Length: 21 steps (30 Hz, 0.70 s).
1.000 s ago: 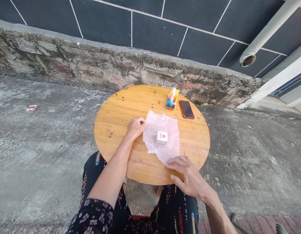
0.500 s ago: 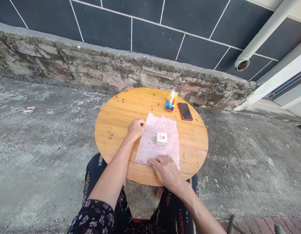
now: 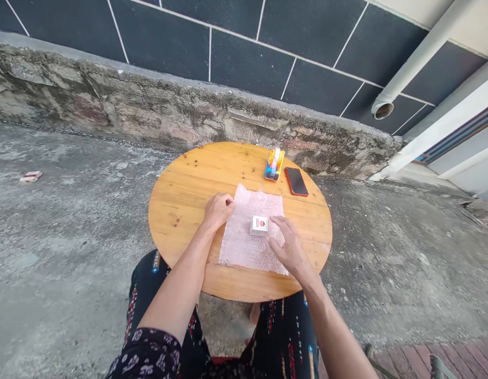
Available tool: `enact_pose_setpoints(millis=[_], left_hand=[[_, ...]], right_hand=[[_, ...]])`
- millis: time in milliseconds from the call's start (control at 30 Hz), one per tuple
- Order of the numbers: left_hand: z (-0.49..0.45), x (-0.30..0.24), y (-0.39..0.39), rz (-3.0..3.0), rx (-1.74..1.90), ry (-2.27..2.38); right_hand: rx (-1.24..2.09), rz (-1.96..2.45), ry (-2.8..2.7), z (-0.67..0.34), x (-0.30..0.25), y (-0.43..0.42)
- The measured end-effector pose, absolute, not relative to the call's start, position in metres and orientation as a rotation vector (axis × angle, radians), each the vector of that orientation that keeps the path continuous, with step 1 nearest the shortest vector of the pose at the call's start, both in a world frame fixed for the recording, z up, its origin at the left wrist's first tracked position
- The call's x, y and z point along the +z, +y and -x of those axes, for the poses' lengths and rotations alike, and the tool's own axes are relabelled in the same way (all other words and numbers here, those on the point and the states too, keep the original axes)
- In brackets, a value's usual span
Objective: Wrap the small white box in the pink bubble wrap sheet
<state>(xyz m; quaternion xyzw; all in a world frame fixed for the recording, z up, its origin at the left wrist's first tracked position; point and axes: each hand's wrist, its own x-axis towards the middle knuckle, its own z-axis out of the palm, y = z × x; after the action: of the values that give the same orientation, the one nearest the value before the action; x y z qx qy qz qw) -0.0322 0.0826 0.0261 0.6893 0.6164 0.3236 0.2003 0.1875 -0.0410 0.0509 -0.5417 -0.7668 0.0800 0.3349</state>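
A pinkish sheet of bubble wrap (image 3: 239, 245) lies flat on a round wooden table (image 3: 180, 210). On the middle of the sheet sits a small white box (image 3: 259, 225) with red print on its top. My left hand (image 3: 219, 209) is closed at the sheet's left edge, its curled fingertips at the wrap; the exact grip is partly hidden. Over the sheet's right side, my right hand (image 3: 288, 246) is open, thumb and fingers apart, just right of the box. A small gap shows between those fingers and the box.
Toward the table's far edge stands a yellow and blue tape dispenser (image 3: 274, 164) with a roll of clear tape. Right of it lies a phone (image 3: 296, 181) with a red edge. Behind the table runs a stone wall base (image 3: 168, 113), with a pipe (image 3: 401, 68) at right.
My right hand has moved from the sheet's near edge up and right, to beside the box, and its fingers have spread. My left hand stays at the left edge. The view has shifted slightly.
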Motion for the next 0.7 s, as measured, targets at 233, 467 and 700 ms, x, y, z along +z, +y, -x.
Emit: enact_pose_setpoints(millis=[233, 467, 700], left_hand=[[0.032, 0.025, 0.083, -1.932, 0.913, 1.733], [0.032, 0.026, 0.082, -1.939, 0.899, 1.733], [0.032, 0.026, 0.082, -1.947, 0.920, 1.712]], right_hand=[[0.356, 1.438, -2.034, -0.177, 0.031, -0.017], [0.369, 1.477, -1.949, -0.181, 0.023, -0.014], [0.388, 1.518, -1.671, -0.198, 0.034, -0.024]])
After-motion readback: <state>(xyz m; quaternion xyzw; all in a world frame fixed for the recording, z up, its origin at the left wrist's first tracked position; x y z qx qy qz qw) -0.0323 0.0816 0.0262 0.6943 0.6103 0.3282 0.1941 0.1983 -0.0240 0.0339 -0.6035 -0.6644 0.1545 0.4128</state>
